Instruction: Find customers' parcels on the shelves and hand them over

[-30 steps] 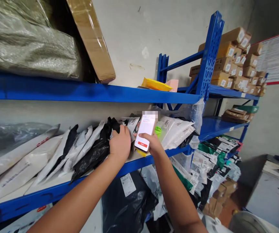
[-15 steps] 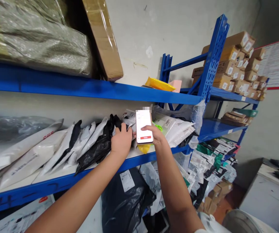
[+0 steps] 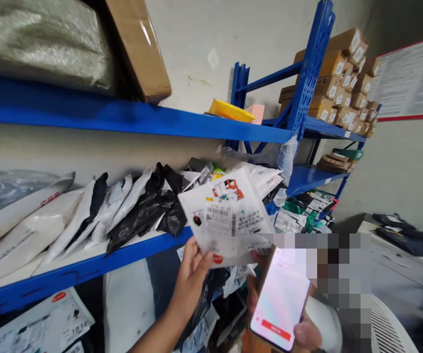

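Observation:
My left hand [image 3: 191, 274] is closed on the lower left edge of a flat white mailing bag [image 3: 221, 223], thumb in front. The bag is tilted in front of the middle shelf and bears a printed label and orange drawings. Lower right of it, my right hand [image 3: 307, 334] grips a phone [image 3: 281, 296] by its sides, with its bright screen and a red button facing me. Fingers of that hand come close to the bag's lower right corner; whether they touch it I cannot tell. Behind stand black plastic parcels [image 3: 141, 215] in a row.
White parcels [image 3: 49, 220] lean along the blue middle shelf [image 3: 86, 269]. Overhead, the upper shelf [image 3: 123, 117] carries a tall carton [image 3: 141, 49] and a yellow packet [image 3: 231, 110]. Stacked boxes [image 3: 338, 83] fill the rack at right. A labelled parcel [image 3: 38, 328] lies below.
My left hand has come away from the row of parcels and now holds the white mailing bag. My right hand has brought the phone down, rightward and nearer to me. The view has shifted slightly.

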Available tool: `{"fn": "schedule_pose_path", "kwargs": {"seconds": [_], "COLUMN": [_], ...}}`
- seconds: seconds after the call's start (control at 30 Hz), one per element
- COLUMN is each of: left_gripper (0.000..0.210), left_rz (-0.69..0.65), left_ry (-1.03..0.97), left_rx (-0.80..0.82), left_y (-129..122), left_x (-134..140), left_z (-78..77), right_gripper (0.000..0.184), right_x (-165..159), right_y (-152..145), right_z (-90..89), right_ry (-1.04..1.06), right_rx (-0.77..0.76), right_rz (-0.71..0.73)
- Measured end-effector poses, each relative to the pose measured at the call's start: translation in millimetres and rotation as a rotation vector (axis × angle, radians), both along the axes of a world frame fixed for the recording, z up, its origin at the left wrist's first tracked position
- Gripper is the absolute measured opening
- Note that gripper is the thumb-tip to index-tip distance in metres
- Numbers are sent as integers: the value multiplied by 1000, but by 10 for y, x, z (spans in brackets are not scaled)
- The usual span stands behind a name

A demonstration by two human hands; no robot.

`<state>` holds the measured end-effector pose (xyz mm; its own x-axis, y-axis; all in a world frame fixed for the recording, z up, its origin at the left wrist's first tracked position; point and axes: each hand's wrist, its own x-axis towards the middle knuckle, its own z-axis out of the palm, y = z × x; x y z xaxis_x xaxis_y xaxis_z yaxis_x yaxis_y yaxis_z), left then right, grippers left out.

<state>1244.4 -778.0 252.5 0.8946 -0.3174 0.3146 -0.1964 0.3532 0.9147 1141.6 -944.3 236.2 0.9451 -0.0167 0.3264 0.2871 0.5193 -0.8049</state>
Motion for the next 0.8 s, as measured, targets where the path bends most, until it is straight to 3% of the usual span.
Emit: {"fn": "schedule_pose_path", "kwargs": {"seconds": [0.07,0.13,0.3,0.4,0.5,0.6,0.8], "left_gripper": [47,44,35,33,28,30,37], "left_rz": [121,235,526,660,732,744,793], "left_ry": [122,182,197,235,293,379,482], "left_rx": [-141,-152,104,232,281,233,177], "left_y": [130,363,1172,1584,1839,1989,2215], "left_x": [-27,-66,-336,-516,-635,-695,-741], "left_z": [-238,-475,-1070,-1333,-1490,-1599,-1758], "right_gripper": [95,82,51,55,65,60,54], "right_x": [-34,-69,-156,-114,16,182,401], "right_y": [121,242,411,534,823,1226,1833], "right_z": [-288,-543,-928,-1031,-1116,-1191,-1261], "right_ry": [92,188,469,678,824,919,784], "right_rx": [36,131,234,209,220,222,310], "right_rz": [164,197,34,100,187,252,435]}}
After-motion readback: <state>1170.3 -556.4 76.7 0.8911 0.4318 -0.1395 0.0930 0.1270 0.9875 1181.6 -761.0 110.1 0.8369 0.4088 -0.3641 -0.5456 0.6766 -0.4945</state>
